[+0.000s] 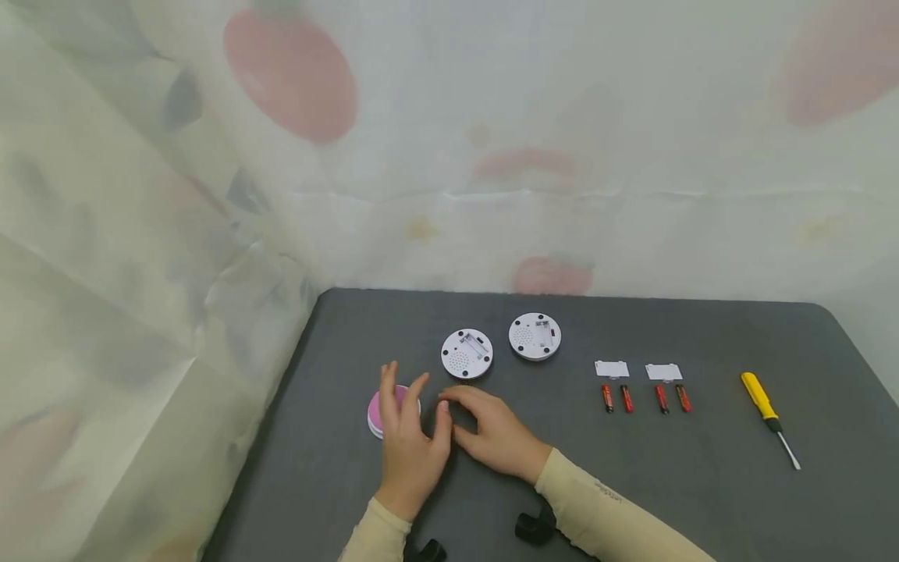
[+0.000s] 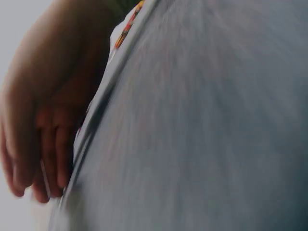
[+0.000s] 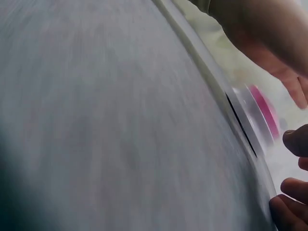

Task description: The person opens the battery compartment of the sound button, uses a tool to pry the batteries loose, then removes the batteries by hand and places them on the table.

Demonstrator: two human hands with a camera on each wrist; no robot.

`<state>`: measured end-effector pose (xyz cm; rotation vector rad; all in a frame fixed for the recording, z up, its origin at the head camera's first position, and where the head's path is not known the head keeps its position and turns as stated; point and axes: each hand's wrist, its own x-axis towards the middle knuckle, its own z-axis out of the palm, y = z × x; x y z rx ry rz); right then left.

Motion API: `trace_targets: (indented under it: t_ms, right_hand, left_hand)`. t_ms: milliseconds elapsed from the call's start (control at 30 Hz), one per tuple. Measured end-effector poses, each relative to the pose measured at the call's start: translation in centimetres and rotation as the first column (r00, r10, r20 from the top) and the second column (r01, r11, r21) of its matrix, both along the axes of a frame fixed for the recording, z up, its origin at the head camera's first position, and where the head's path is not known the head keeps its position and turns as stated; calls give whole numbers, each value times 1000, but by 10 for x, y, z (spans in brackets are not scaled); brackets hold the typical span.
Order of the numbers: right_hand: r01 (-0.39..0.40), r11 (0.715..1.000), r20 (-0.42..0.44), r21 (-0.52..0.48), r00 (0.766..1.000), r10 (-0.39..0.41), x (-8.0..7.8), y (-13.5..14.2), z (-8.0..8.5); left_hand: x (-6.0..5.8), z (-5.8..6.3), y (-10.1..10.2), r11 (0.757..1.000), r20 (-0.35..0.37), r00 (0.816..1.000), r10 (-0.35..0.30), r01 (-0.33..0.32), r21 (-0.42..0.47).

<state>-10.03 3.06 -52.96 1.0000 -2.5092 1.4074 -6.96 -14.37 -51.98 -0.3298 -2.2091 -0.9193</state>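
My left hand (image 1: 410, 449) is raised beside a pink-topped white disc (image 1: 376, 410), its fingers spread and partly covering the disc in the head view. Close to its thumb, my right hand (image 1: 499, 437) reaches in from the right with loosely bent fingers. No object shows between the two hands. In the right wrist view the disc (image 3: 255, 115) stands beyond the right fingers (image 3: 293, 187), apart from them. Just past the right hand lies a round white device (image 1: 467, 353) with an uncovered battery slot. A second such device (image 1: 535, 337) lies farther back.
Two white battery covers (image 1: 612, 369) (image 1: 663, 372) lie to the right, with several red batteries (image 1: 662, 399) below them. A yellow-handled screwdriver (image 1: 762, 402) lies at far right. The grey table (image 1: 562, 499) meets a patterned curtain (image 1: 449, 234) at the back and left.
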Motion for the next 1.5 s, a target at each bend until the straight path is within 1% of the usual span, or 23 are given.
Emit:
trace_targets:
  t_ms: [33, 133, 233, 367, 400, 500, 633, 800, 867, 933, 1133, 1267, 1400, 1500]
  right_hand:
    - [-14, 1000, 6, 24, 1000, 14, 0, -4, 1]
    - [-47, 995, 29, 85, 999, 45, 2, -15, 3]
    - [-71, 989, 51, 127, 997, 65, 3, -25, 6]
    - [-75, 987, 56, 144, 996, 68, 4, -36, 6]
    - [-71, 987, 53, 142, 997, 64, 4, -38, 6]
    - [-55, 989, 45, 141, 998, 49, 4, -43, 4]
    - [-36, 989, 28, 144, 999, 33, 2, -47, 2]
    - [-39, 987, 5, 157, 999, 38, -1, -52, 2]
    - [-38, 986, 3, 160, 999, 38, -1, -54, 2]
    - [-36, 987, 12, 156, 999, 34, 0, -55, 3]
    - [-16, 990, 1, 141, 1000, 16, 2, -51, 3]
    - [-3, 993, 8, 120, 1000, 3, 6, -41, 4]
    - [14, 994, 18, 112, 1000, -16, 11, -29, 5]
    - [23, 994, 23, 111, 999, -26, 15, -18, 5]
  left_hand:
    - [2, 1, -7, 1000, -14, 1000, 22, -22, 0]
    - [10, 3, -28, 997, -21, 997, 77, -76, 11]
    - [16, 3, -46, 995, 37, 995, 98, -98, 12]
    - [21, -5, -60, 993, 127, 985, 120, -122, 7]
    - [22, -8, -61, 992, 137, 983, 123, -126, 10]
    - [23, -15, -63, 992, 171, 978, 120, -126, 24]
    - [23, -20, -63, 992, 226, 969, 101, -115, 51]
    - [25, -21, -66, 984, 267, 955, 132, -159, 81]
    - [26, -21, -67, 983, 266, 954, 138, -166, 84]
    - [26, -20, -67, 983, 264, 955, 134, -161, 83]
    - [26, -18, -65, 986, 266, 957, 118, -144, 81]
    - [26, -16, -61, 991, 263, 960, 93, -115, 70]
    - [28, -14, -54, 995, 239, 969, 60, -77, 63]
    - [30, -13, -45, 996, 218, 975, 37, -53, 68]
